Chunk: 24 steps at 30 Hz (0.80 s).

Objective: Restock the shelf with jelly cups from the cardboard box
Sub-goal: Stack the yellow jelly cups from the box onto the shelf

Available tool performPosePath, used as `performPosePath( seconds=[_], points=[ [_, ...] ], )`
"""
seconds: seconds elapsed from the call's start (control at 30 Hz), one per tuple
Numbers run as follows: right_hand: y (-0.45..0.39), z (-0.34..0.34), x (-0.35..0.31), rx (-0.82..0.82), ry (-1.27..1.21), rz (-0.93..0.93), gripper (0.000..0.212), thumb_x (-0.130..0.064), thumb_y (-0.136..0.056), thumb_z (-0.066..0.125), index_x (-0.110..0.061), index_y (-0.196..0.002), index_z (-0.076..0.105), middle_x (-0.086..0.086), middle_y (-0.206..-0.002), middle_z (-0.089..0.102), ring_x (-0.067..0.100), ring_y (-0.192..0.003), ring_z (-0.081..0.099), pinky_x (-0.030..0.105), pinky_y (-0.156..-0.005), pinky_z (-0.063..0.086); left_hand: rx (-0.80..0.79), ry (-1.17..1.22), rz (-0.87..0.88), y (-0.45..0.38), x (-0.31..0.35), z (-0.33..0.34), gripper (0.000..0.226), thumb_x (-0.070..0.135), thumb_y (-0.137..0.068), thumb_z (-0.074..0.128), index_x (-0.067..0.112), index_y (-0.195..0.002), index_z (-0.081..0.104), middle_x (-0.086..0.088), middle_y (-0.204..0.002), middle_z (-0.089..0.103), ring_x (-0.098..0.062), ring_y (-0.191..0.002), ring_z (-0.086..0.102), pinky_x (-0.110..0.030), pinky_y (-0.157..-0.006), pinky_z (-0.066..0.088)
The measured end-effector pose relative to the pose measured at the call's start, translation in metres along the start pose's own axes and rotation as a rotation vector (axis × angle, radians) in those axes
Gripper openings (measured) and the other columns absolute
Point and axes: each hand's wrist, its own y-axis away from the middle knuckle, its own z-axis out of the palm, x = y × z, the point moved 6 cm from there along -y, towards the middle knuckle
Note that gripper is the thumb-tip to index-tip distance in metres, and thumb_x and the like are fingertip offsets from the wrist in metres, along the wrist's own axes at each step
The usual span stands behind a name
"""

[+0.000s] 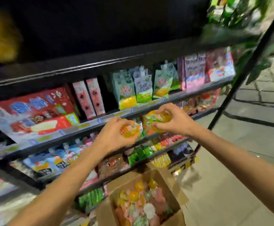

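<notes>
Before black snack shelves (90, 128), we are gripping an orange jelly cup (129, 130) in our left hand (113, 136), its lid facing us, and another cup (159, 120) in our right hand (172, 121), above the open cardboard box (173, 185).

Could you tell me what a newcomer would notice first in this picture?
Two hands at mid-frame, the left hand and the right hand, each grip an orange jelly cup in front of the packed shelf. Below them, an open cardboard box holds many more colourful cups.
</notes>
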Motion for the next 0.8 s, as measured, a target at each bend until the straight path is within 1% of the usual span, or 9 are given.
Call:
performPosePath(
  seconds=[0.07, 0.1, 0.2, 0.3, 0.4, 0.47, 0.6, 0.7, 0.8],
  points=[
    [-0.011, -0.028, -0.038, 0.026, -0.011, -0.043, 0.04, -0.039, -0.071, 0.086, -0.02, -0.1, 0.066, -0.004, -0.111, 0.064, 0.01, -0.105, 0.061, 0.009, -0.084, 0.043, 0.071, -0.032, 0.031, -0.007, 0.021, -0.05, 0.068, 0.067, -0.06, 0.064, 0.028, -0.115, 0.069, 0.002, -0.102, 0.06, -0.014, -0.098, 0.056, -0.026, -0.089, 0.046],
    [-0.017, -0.041, -0.057, 0.04, -0.01, -0.066, 0.04, -0.043, -0.069, 0.085, -0.024, -0.098, 0.066, -0.005, -0.111, 0.065, 0.009, -0.105, 0.061, 0.01, -0.086, 0.044, 0.094, -0.044, 0.041, -0.008, 0.031, -0.074, 0.069, 0.067, -0.059, 0.063, 0.027, -0.116, 0.068, 0.003, -0.103, 0.059, -0.013, -0.099, 0.055, -0.024, -0.089, 0.045],
    [-0.034, -0.077, -0.116, 0.101, -0.017, -0.146, 0.039, -0.051, -0.067, 0.084, -0.029, -0.095, 0.068, -0.007, -0.109, 0.066, 0.008, -0.103, 0.061, 0.026, -0.091, 0.047, 0.149, -0.059, 0.043, -0.009, 0.055, -0.14, 0.069, 0.068, -0.059, 0.062, 0.03, -0.117, 0.065, 0.006, -0.108, 0.057, -0.01, -0.102, 0.051, -0.025, -0.093, 0.044],
    [-0.048, -0.107, -0.171, 0.126, -0.021, -0.212, 0.037, -0.05, -0.067, 0.085, -0.028, -0.094, 0.071, -0.012, -0.101, 0.068, 0.004, -0.094, 0.063, 0.025, -0.081, 0.047, 0.238, -0.041, 0.029, -0.007, 0.065, -0.197, 0.064, 0.069, -0.06, 0.065, 0.033, -0.112, 0.065, 0.009, -0.106, 0.056, -0.008, -0.102, 0.051, -0.026, -0.09, 0.044],
    [-0.064, -0.123, -0.21, 0.121, -0.035, -0.256, 0.038, -0.047, -0.066, 0.088, -0.026, -0.093, 0.073, -0.012, -0.094, 0.07, 0.0, -0.088, 0.065, 0.02, -0.074, 0.048, 0.318, -0.037, -0.014, -0.003, 0.06, -0.24, 0.069, 0.072, -0.058, 0.065, 0.032, -0.114, 0.064, 0.007, -0.108, 0.055, -0.009, -0.104, 0.051, -0.025, -0.09, 0.043],
    [-0.074, -0.125, -0.229, 0.109, -0.04, -0.288, 0.039, -0.044, -0.066, 0.088, -0.022, -0.096, 0.074, -0.012, -0.094, 0.071, 0.0, -0.086, 0.064, 0.018, -0.07, 0.046, 0.367, -0.01, -0.055, 0.003, 0.051, -0.262, 0.067, 0.07, -0.058, 0.07, 0.033, -0.113, 0.062, 0.005, -0.108, 0.054, -0.01, -0.103, 0.052, -0.024, -0.087, 0.043],
    [-0.094, -0.109, -0.254, 0.083, -0.066, -0.304, 0.041, -0.047, -0.068, 0.086, -0.024, -0.1, 0.073, -0.014, -0.099, 0.067, -0.002, -0.091, 0.061, 0.012, -0.069, 0.043, 0.46, 0.045, -0.147, 0.018, 0.027, -0.293, 0.059, 0.054, -0.064, 0.081, 0.028, -0.109, 0.054, 0.003, -0.105, 0.053, -0.012, -0.096, 0.054, -0.021, -0.072, 0.041],
    [-0.109, -0.084, -0.268, 0.058, -0.088, -0.31, 0.044, -0.052, -0.067, 0.085, -0.027, -0.101, 0.072, -0.014, -0.104, 0.066, 0.001, -0.098, 0.06, 0.012, -0.071, 0.043, 0.506, 0.065, -0.191, 0.029, 0.011, -0.309, 0.059, 0.051, -0.063, 0.083, 0.027, -0.106, 0.049, 0.005, -0.103, 0.056, -0.01, -0.092, 0.057, -0.02, -0.065, 0.042],
    [-0.122, -0.057, -0.288, 0.026, -0.088, -0.338, 0.047, -0.053, -0.066, 0.085, -0.026, -0.102, 0.073, -0.012, -0.104, 0.067, 0.002, -0.097, 0.061, 0.014, -0.074, 0.046, 0.552, 0.089, -0.231, 0.038, -0.004, -0.322, 0.06, 0.049, -0.063, 0.084, 0.026, -0.103, 0.047, 0.009, -0.097, 0.057, -0.006, -0.086, 0.059, -0.018, -0.061, 0.042]
  ],
)
